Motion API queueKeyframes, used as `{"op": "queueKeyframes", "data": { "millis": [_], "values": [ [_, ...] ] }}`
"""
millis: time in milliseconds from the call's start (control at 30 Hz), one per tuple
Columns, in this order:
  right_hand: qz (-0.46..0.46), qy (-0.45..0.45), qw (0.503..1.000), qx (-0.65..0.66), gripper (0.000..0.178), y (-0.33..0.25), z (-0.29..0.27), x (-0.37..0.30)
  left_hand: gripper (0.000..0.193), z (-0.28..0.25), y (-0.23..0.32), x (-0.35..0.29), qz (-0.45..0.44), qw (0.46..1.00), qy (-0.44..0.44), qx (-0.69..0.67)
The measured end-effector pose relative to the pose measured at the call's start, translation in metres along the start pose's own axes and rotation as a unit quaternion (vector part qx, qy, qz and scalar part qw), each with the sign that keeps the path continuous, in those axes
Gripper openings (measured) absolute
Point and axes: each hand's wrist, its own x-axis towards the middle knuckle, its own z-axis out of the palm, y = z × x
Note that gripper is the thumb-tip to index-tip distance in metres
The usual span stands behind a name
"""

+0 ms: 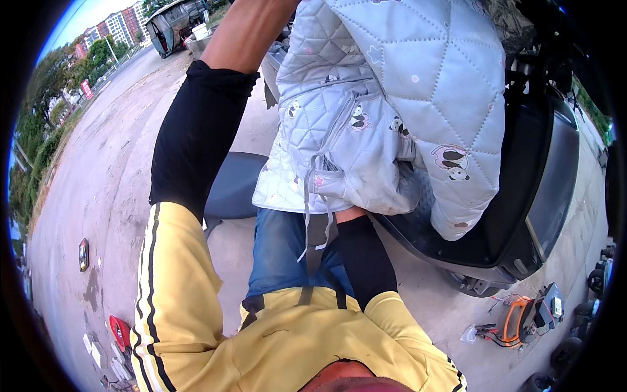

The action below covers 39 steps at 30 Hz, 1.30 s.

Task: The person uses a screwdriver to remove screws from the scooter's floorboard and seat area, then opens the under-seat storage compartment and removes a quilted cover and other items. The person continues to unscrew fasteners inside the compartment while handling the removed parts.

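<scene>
A light grey quilted scooter apron (450,85) with panda pictures hangs in front of me, its folds covering part of an electric scooter (558,163). Grey straps (315,225) dangle from its lower edge. My left forearm (251,29), in a black sleeve cover, reaches up along the apron's left side; the hand lies beyond the top edge of the view. Under the apron's lower hem goes my right wrist (351,213), and the cloth hides that hand and its fingers. What either hand holds does not show.
A dark scooter seat (234,183) is left of the apron. At lower right, an orange-and-black device (519,320) with cables lies on the concrete ground. A red item (120,332) and a small dark one (83,255) lie at left. An old three-wheeled vehicle (175,27) stands far back.
</scene>
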Motion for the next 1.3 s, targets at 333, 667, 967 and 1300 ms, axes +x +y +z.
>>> {"op": "queueKeyframes", "data": {
  "millis": [333,667,967,1300],
  "values": [
    [0.065,0.006,0.995,-0.074,0.091,0.128,-0.254,0.189,0.034,-0.198,-0.165,-0.216,0.356,0.454,-0.126,0.807],
    [0.177,0.092,0.961,-0.189,0.074,0.204,-0.403,0.24,0.037,-0.161,-0.383,-0.26,-0.097,0.698,-0.175,0.688],
    [0.166,0.046,0.956,-0.236,0.06,0.272,-0.312,0.215,0.031,-0.201,-0.377,-0.351,-0.259,0.8,-0.209,0.5],
    [0.136,0.089,0.904,-0.396,0.041,-0.032,-0.247,0.1,0.05,-0.275,-0.101,-0.49,-0.108,0.661,0.438,0.599]
  ]
}}
